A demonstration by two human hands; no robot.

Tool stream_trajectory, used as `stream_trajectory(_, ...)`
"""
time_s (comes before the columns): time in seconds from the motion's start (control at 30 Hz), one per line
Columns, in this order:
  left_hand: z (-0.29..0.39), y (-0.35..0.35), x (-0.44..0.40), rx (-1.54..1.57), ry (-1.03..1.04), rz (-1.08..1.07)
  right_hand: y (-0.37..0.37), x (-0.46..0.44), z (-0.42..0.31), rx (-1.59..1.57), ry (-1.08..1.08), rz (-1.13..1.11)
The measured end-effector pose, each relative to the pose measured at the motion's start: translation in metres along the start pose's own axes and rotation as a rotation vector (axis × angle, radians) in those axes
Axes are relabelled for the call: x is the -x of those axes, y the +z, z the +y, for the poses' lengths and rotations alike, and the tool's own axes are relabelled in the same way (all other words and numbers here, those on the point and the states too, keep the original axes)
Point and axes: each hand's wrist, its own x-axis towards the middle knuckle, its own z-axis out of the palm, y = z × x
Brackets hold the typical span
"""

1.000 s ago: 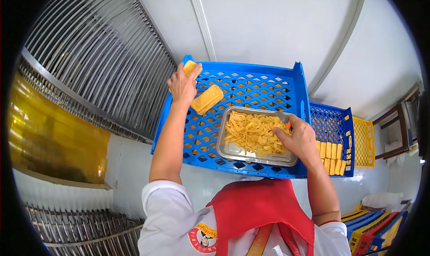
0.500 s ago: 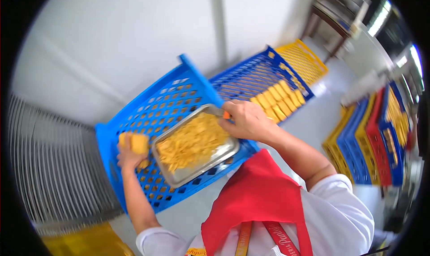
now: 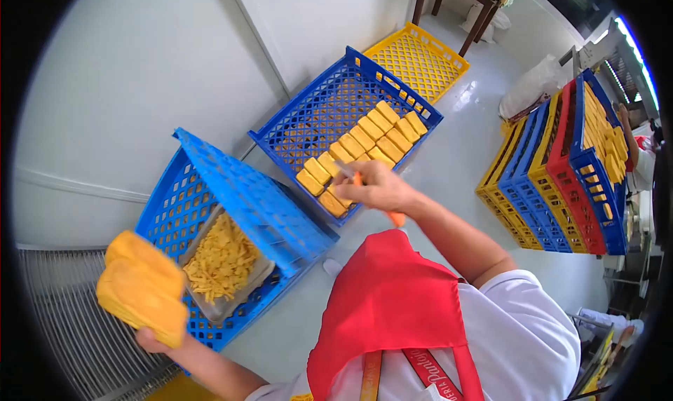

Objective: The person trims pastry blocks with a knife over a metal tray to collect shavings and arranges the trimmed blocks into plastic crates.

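Observation:
My left hand (image 3: 158, 339) grips a pair of yellow loaves (image 3: 142, 285) side by side, raised near the camera at the left. In my right hand (image 3: 378, 185) is a knife (image 3: 397, 219) with an orange handle, its short blade pointing left. That hand is over the near edge of a dark blue crate (image 3: 294, 106), where rows of yellow loaves (image 3: 364, 133) lie. A light blue crate (image 3: 160, 203) stands between my hands and the wall. It holds a metal tray (image 3: 223, 311) of yellow trimmings (image 3: 223, 257), partly hidden by the crate's side.
A yellow crate (image 3: 413, 61) lies beyond the dark blue one. At the right stands a stack of coloured crates (image 3: 547, 184), topped with more loaves. Metal wire racks (image 3: 63, 310) are at the lower left. Another person's arm (image 3: 626, 127) shows at the far right.
My left hand has lifted the loaves out of the light blue crate towards the camera. My right hand, with the knife, has moved from the tray to beside the dark blue crate. The view has turned right.

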Motion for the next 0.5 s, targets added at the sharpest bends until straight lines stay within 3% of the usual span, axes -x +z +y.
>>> stream_trajectory(0.07, -0.062, 0.105, 0.012, 0.153, -0.118, -0.16, -0.006, 0.001, -0.006, -0.35, 0.095, -0.168)
stream_trajectory(0.1, -0.101, 0.151, 0.017, 0.179, -0.221, -0.175, -0.01, -0.001, -0.001, -0.358, 0.101, -0.171)
stream_trajectory(0.17, -0.178, 0.192, 0.023, 0.156, -0.45, -0.131, -0.022, -0.006, 0.013, -0.656, 0.101, -0.296)
stream_trajectory(0.23, -0.253, 0.182, 0.026, 0.086, -0.688, -0.092, -0.038, -0.009, 0.031, -0.586, 0.143, -0.321)
stream_trajectory(0.3, -0.289, 0.193, 0.022, 0.285, -0.792, -0.035, -0.053, -0.017, 0.06, -0.204, 0.249, -0.233)
stream_trajectory(0.33, -0.302, 0.202, 0.019, 0.421, -0.8, 0.015, -0.062, -0.021, 0.068, -0.414, 0.295, -0.314)
stream_trajectory(0.37, -0.317, 0.197, 0.017, 0.422, -0.798, 0.028, -0.07, -0.024, 0.076, -0.413, 0.302, -0.324)
stream_trajectory(0.5, -0.376, 0.183, 0.002, 0.452, -0.937, 0.02, -0.081, -0.05, 0.124, -0.101, 0.399, -0.165)
